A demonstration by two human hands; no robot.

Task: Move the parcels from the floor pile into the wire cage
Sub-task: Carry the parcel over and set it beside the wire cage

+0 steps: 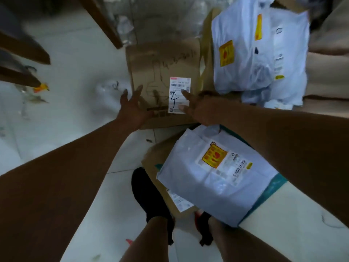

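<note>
Our arms [75, 167] reach for a cardboard box [162, 65].
Left hand [132, 110] and right hand [200, 108], fingers spread, hold nothing yet; next we clasp its sides.

The left hand [132, 108] and right hand [196, 108], fingers spread, lie over a brown cardboard parcel [162, 65] on the white floor [75, 53]. The right forefinger crosses its white label [179, 95]. One pale plastic mailer [217, 186] lies nearer, by the feet.
</note>
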